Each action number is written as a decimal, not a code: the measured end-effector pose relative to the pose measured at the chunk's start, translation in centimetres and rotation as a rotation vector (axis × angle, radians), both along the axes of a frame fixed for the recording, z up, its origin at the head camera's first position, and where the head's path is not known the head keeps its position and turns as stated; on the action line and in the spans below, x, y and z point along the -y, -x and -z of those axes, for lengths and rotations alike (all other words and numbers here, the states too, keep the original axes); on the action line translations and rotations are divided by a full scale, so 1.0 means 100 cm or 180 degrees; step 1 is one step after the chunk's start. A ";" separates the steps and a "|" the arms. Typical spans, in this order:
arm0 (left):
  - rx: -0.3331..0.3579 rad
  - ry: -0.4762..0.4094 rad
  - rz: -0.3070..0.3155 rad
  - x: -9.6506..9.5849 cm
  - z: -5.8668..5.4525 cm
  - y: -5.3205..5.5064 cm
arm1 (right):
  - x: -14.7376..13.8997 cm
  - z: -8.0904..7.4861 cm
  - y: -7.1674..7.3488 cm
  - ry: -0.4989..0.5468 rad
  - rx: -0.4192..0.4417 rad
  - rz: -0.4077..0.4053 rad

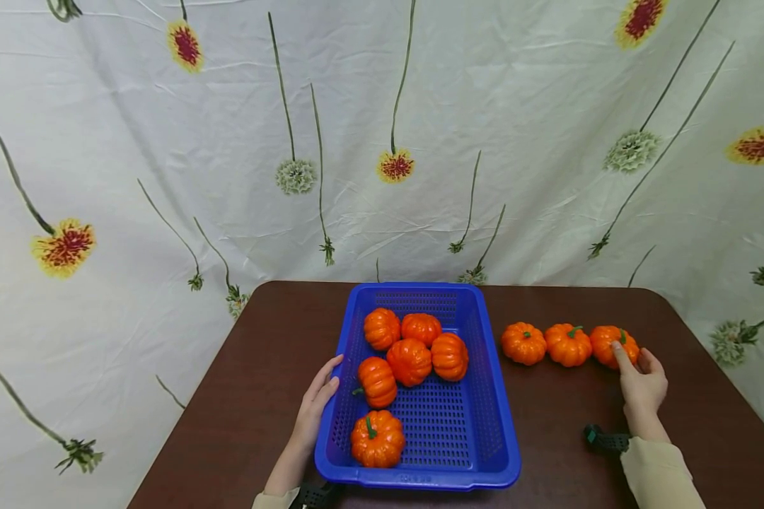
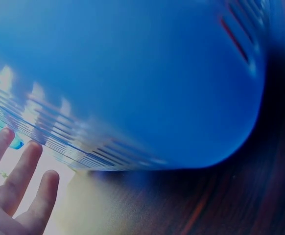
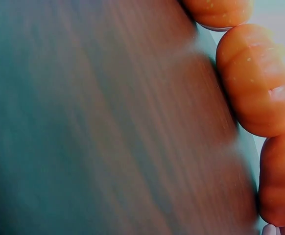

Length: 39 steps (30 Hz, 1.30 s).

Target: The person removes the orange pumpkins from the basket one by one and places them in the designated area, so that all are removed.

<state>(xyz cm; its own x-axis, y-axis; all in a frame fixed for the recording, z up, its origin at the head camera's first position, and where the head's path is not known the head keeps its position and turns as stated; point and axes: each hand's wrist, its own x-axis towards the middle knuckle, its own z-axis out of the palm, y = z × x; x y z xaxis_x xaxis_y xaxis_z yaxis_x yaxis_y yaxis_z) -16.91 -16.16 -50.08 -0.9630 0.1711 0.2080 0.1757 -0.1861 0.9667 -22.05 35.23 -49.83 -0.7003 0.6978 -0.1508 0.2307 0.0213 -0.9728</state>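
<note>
A blue plastic basket [image 1: 420, 478] on the table holds several small orange pumpkins, among them a stemmed pumpkin [image 1: 378, 439] near its front. My left hand [image 1: 312, 410] rests against the basket's left rim, its fingers fairly straight in the left wrist view beside the slotted wall [image 2: 132, 98]. To the right of the basket, three pumpkins sit in a row. My right hand [image 1: 643, 389] holds the rightmost pumpkin [image 1: 605, 342], with the thumb on its front and fingers at its right side. Only fingertips [image 3: 270, 230] show at the bottom of the right wrist view, against that pumpkin.
The other two pumpkins of the row, a left one [image 1: 523, 343] and a middle one [image 1: 568, 345], stand between the basket and my right hand. Behind the dark brown table [image 1: 242, 396] hangs a white cloth [image 1: 356, 226] with a flower print.
</note>
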 end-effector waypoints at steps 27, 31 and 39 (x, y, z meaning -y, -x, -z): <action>-0.0018 0.0011 -0.0019 0.000 0.000 0.000 | 0.021 -0.041 -0.002 -0.0508 -0.0378 -0.0134; -0.0147 0.0009 0.0032 0.002 0.003 0.001 | 0.030 -0.053 0.001 -0.0494 -0.0524 -0.0257; -0.0106 0.0001 0.0040 0.001 0.002 0.000 | 0.050 -0.084 -0.003 -0.0506 -0.0574 -0.0578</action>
<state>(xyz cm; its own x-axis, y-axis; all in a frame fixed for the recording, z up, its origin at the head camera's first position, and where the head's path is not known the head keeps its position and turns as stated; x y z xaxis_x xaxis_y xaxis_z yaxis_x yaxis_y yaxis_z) -16.94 -16.27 -50.27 -0.9533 0.1832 0.2401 0.2056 -0.1883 0.9603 -21.79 30.23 -41.42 -0.8213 0.5636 0.0886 0.0328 0.2017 -0.9789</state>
